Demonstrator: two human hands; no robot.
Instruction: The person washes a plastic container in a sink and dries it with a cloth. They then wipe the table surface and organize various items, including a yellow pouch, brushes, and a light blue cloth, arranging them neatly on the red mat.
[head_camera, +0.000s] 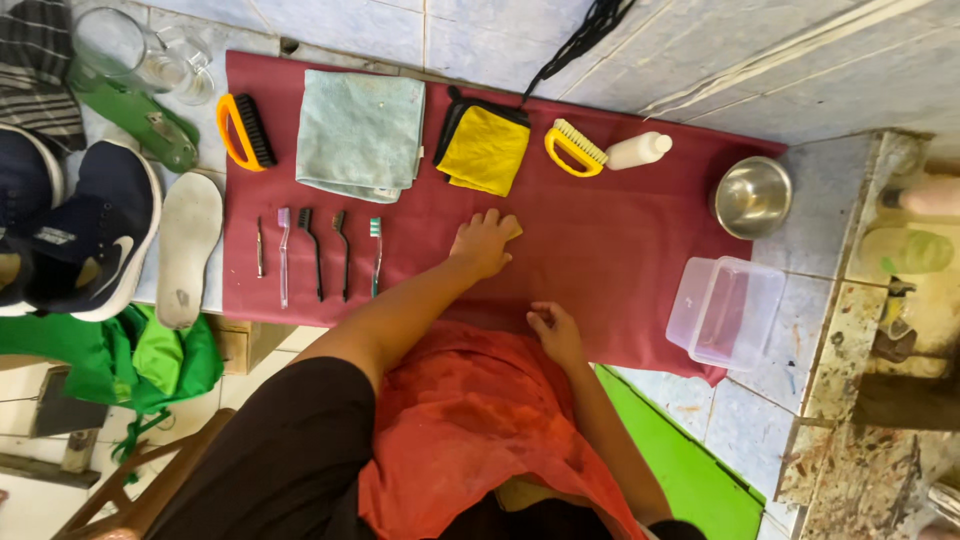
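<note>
My left hand (483, 243) lies palm down on the maroon cloth (610, 250), fingers closed over a small yellow pad (513, 228) that peeks out at its right side. My right hand (555, 335) rests at the near edge of the cloth above my red apron (470, 420), fingers loosely curled with nothing visible in them. Left of my left hand, several small brushes and toothbrushes (318, 252) lie in a row. Beyond it lie a folded yellow cloth (485, 150) and a yellow-handled scrub brush (575, 148).
Also on the cloth are a light blue towel (360, 135), an orange-handled black brush (245, 130), a white bottle (638, 150), a steel bowl (752, 195) and a clear plastic box (725, 312). Left of it are a white insole (187, 245), navy sneakers (90, 230) and a glass jug (130, 50).
</note>
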